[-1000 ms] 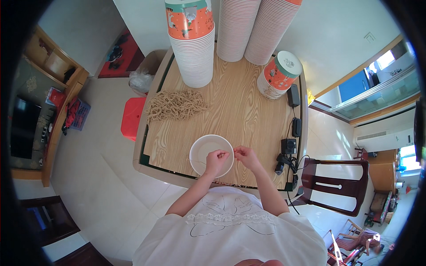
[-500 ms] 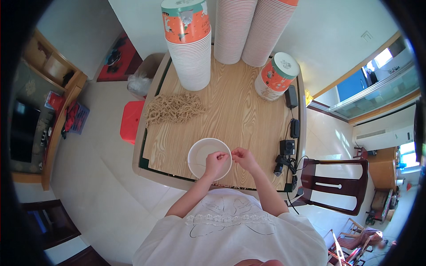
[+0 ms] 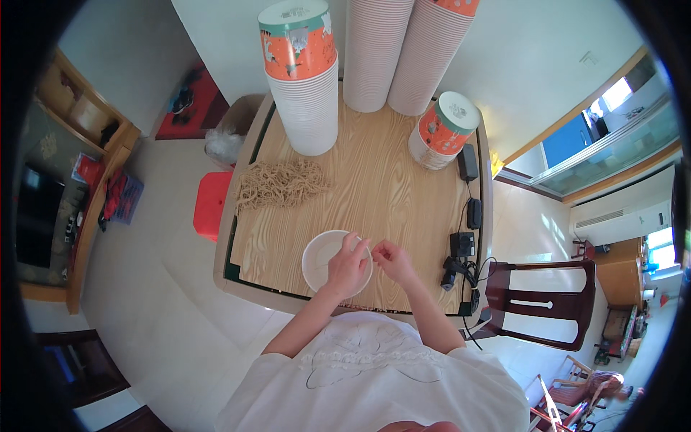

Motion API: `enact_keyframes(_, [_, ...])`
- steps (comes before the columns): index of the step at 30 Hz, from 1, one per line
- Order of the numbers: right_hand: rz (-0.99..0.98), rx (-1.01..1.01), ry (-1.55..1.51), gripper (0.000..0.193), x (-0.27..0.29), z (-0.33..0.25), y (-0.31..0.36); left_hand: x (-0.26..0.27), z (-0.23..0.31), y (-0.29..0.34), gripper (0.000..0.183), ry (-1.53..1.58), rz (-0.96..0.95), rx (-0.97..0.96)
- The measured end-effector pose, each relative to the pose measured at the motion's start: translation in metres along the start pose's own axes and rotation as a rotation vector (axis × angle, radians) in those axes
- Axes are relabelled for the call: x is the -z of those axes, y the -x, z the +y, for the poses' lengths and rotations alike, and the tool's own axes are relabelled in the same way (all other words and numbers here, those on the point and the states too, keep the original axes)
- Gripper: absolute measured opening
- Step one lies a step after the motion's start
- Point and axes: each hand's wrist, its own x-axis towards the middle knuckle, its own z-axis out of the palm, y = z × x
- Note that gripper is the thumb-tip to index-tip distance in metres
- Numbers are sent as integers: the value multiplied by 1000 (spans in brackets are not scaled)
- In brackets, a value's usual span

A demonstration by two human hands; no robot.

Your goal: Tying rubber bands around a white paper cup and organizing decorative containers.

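A white paper bucket (image 3: 314, 268) stands mouth up near the front edge of the table. A thin pale strand shows faintly inside it. My left hand (image 3: 347, 270) reaches over the bucket's mouth, its fingers apart near the right side of the rim. Just outside that side, my right hand (image 3: 393, 262) is closed in a pinch close to the rim. Whatever lies between its fingertips is too small to make out. Beyond the bucket, to the left, lies a loose tangle of tan twine (image 3: 281, 184).
Tall stacks of nested paper buckets (image 3: 309, 108) stand at the table's (image 3: 367, 180) back, with a shorter stack (image 3: 440, 133) at right. Black adapters and cables (image 3: 464, 245) line the right edge. A red stool (image 3: 210, 205) is left; a dark chair (image 3: 543, 306) is right.
The fingers of my left hand have spread from a pinch and moved up toward the rim. My right hand stays pinched beside the bucket. The view has shifted slightly.
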Motion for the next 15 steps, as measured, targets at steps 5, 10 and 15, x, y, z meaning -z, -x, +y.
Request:
enact_keyframes(5, [120,43,134,7,-17,-9,4,7,-10,-18,34,-217,-80,-159])
enact_keyframes(10, [251,97,244,9,-22,-22,4,9,-11,-24,13,-308,-276,-66])
enact_keyframes(15, [290,204,361,8,-14,-30,0,-9,-15,-16,14,-232,-234,-19])
